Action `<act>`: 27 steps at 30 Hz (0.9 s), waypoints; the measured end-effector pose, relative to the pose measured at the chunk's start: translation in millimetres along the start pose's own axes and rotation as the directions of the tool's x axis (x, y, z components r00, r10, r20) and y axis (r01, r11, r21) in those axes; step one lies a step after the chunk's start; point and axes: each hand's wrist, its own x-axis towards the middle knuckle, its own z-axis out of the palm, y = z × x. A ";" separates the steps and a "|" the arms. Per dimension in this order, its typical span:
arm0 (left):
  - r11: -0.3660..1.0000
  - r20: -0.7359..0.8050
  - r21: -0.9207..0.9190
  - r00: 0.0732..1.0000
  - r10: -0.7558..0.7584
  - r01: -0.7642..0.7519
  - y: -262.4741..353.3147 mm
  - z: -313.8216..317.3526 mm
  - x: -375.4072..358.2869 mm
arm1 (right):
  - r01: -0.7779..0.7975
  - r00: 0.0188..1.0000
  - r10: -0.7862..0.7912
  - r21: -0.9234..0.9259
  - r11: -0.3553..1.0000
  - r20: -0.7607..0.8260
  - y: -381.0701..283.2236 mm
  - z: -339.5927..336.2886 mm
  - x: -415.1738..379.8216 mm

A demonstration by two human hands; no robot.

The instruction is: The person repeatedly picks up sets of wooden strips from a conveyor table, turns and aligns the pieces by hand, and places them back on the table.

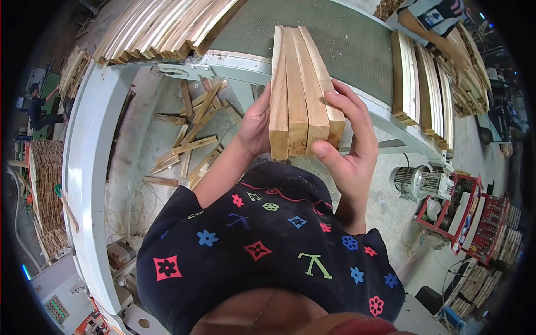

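Several wooden strips are held side by side in front of my chest, their near ends uneven and pointing towards me. My left hand presses against the left side of the bundle, with most of its fingers hidden behind the wood. On the other side, my right hand clasps the strips, its thumb at the near end and its fingers along the right face. The far ends of the strips reach over the green conveyor belt.
Rows of strips lie at the belt's left, and more stacks stand at its right near another person's arm. Offcuts litter the floor under the frame. A motor and a red rack are at right.
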 end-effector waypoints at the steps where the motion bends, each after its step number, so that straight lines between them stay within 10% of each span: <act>1: 0.999 -0.023 0.047 1.000 0.007 -0.006 0.7 3.1 -2.1 | 0.007 1.000 -0.007 0.004 1.000 -0.020 1.3 1.2 -0.6; 9: 0.946 0.010 -0.237 0.974 -0.225 0.221 -33.4 -43.4 -24.7 | 0.035 0.998 -0.037 0.024 0.999 0.058 28.0 -0.4 -34.9; 11: 0.885 0.171 -0.365 0.955 -0.241 0.289 -49.2 -50.5 -34.0 | -0.338 0.936 0.346 0.456 0.823 0.068 69.7 2.2 -54.5; 13: 0.852 0.108 -0.420 0.949 -0.295 0.313 -64.5 -65.8 -45.0 | -0.509 0.845 0.520 0.483 0.713 0.124 88.4 10.3 -57.7; 17: 0.842 -0.123 -0.426 0.901 -0.417 0.332 -86.4 -95.3 -53.8 | -0.380 0.908 0.401 -0.164 0.910 0.123 120.0 52.1 -25.6; 21: 0.814 -0.180 -0.480 0.872 -0.456 0.326 -98.7 -113.4 -54.3 | -0.259 0.916 0.390 -0.606 0.752 0.092 108.2 98.8 -6.7; 27: 0.844 -0.208 -0.493 0.913 -0.351 0.213 -61.9 -145.6 -16.3 | -0.194 0.915 0.374 -0.648 0.737 0.152 155.3 142.5 74.2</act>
